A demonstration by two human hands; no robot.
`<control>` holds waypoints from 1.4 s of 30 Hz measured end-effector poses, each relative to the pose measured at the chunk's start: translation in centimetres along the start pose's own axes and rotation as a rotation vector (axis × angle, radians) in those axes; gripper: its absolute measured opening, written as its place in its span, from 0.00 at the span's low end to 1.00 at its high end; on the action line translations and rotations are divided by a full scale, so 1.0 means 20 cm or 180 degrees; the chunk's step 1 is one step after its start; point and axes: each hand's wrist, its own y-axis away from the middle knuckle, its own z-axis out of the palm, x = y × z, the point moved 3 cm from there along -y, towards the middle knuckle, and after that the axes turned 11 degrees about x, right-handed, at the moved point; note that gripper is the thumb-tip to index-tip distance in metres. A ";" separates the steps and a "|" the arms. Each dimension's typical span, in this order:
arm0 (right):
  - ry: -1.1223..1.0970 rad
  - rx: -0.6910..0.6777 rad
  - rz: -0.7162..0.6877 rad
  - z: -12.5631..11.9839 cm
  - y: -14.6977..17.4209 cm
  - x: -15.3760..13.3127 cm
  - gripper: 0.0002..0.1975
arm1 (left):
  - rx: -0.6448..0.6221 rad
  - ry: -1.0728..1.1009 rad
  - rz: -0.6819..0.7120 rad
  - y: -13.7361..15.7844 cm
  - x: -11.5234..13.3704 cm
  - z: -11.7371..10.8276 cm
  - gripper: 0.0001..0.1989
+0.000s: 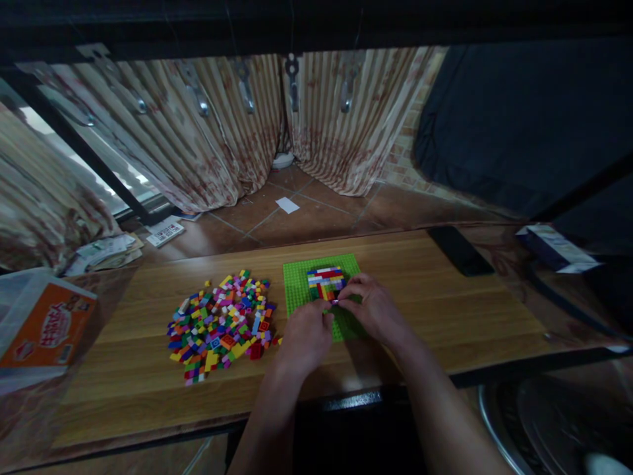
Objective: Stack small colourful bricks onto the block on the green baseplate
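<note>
A multicoloured brick build (324, 276) tops a green baseplate (295, 284).

A wooden tabletop (425, 297) carries loose toy bricks (227, 323), a green baseplate (295, 285) and a black phone (459, 251).

Green baseplate (295, 280), multicoloured bricks (227, 341), brown wood-grain tabletop (420, 297), striped cream curtains (341, 125), black phone (459, 251)

Clear tub (22, 290): 1 orange label (76, 310), carrying 1 slanted line of large Chinese characters, too blurred to read surely; smaller marks beside it, illegible.
White card (165, 231), on floor: dark blocky print, illegible. Legible numbers or brands: 0.
</note>
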 end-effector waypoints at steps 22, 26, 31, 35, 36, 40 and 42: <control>-0.0880 0.0064 0.1286 0.04 -0.04 0.11 0.08 | 0.0077 0.0033 -0.0147 0.00 0.00 0.05 0.15; -0.0861 0.0168 0.1293 0.06 -0.04 0.11 0.08 | 0.0031 -0.0036 -0.0113 -0.01 0.01 0.06 0.15; -0.0890 0.0201 0.1321 0.08 -0.05 0.11 0.07 | 0.0086 -0.0176 -0.0138 0.00 0.01 0.09 0.17; -0.1078 0.0076 0.1340 0.06 -0.05 0.11 0.09 | 0.0133 -0.0059 -0.0052 0.00 0.01 0.07 0.15; -0.1176 0.0030 0.1369 0.05 -0.05 0.11 0.10 | 0.0174 -0.0028 -0.0045 0.00 0.01 0.05 0.14; -0.1518 0.0318 0.1579 0.00 -0.06 0.13 0.15 | 0.0556 -0.0020 -0.0211 -0.02 -0.05 -0.07 0.14; -0.1466 0.0646 0.1554 -0.03 -0.07 0.14 0.16 | 0.0803 -0.0140 -0.0393 -0.04 -0.09 -0.12 0.15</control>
